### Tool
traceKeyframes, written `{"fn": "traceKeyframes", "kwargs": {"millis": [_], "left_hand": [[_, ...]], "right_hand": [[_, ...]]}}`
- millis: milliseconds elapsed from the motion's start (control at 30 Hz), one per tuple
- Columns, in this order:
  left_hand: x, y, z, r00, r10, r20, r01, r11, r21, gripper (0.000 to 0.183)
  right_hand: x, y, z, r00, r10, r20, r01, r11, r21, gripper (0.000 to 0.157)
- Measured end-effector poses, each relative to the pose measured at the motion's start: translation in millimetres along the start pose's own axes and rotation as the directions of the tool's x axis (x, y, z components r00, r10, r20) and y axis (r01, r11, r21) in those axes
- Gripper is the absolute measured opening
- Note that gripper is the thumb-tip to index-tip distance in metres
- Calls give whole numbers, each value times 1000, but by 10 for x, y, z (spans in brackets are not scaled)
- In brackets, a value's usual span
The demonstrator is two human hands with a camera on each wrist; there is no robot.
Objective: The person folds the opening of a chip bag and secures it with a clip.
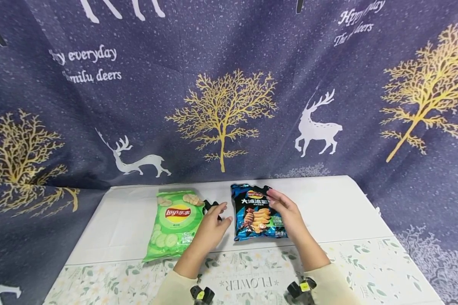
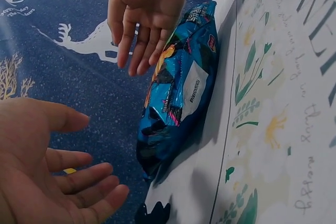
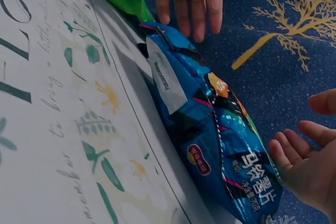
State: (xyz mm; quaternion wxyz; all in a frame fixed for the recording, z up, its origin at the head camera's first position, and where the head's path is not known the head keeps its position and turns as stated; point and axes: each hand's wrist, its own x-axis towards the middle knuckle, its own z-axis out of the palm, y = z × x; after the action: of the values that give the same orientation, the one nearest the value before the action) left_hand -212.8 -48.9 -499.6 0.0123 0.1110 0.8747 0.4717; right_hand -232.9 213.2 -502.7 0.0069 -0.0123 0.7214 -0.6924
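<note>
A blue-and-black bag of Lay's chips (image 1: pixel 255 218) lies face up on the white table. Over its right edge is my right hand (image 1: pixel 288 212), fingers loosely extended; in the right wrist view its fingertips come right up to the bag's side. My left hand (image 1: pixel 212 224) hovers between the two bags with thumb and fingers apart and nothing held. To its left lies a green bag of Lay's chips (image 1: pixel 171 228), partly covered by the left forearm. A small black object (image 1: pixel 207 205) shows behind the left hand, mostly hidden.
The white table (image 1: pixel 328 203) has a floral mat (image 1: pixel 366 267) printed "FLOWER" along its front. Behind the table hangs a dark blue cloth (image 1: pixel 229 55) with deer and golden trees. A black camera strap (image 1: pixel 202 293) sits on the left wrist and another (image 1: pixel 302 288) on the right.
</note>
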Motion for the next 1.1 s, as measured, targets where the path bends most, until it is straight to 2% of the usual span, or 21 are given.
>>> {"fn": "traceKeyframes", "kwargs": {"millis": [200, 767, 1100], "left_hand": [[3, -9, -22, 1000, -15, -20, 15, 1000, -21, 52], [29, -32, -110, 991, -88, -100, 83, 995, -56, 51], [41, -100, -247, 983, -139, -122, 130, 989, -73, 53]], "right_hand": [[-2, 31, 59, 999, -27, 42, 25, 999, 45, 50], [-57, 16, 189, 995, -29, 95, 26, 999, 39, 47], [-93, -18, 273, 976, -83, 201, 70, 995, 70, 48]]}}
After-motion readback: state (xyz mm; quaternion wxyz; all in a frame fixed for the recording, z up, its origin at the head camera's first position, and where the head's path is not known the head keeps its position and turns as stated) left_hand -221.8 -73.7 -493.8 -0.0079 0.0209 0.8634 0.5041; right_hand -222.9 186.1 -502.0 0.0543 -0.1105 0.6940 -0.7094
